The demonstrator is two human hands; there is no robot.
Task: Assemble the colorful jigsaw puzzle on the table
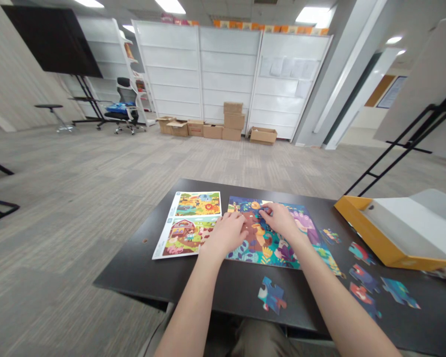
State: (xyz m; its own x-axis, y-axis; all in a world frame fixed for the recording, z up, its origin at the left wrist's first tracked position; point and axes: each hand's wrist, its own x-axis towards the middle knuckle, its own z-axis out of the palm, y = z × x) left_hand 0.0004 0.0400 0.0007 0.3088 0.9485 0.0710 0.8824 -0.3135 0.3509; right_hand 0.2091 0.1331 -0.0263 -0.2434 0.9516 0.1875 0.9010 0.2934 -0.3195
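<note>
Our left hand [228,234] flat on puzzle [282,253], fingers together, clamped on nothing. Our right hand [278,220] curled at puzzle's top edge, fingertips [264,210] down among pieces; we can't tell if clamped on one. Puzzle near front edge of counter [141,263], mid-length. Picture sheet [188,223] just left of puzzle: two scenes, print too small to read. We count six loose pieces [364,277], one at front edge, five to right. Yellow box [371,233] at counter's right end.
</note>
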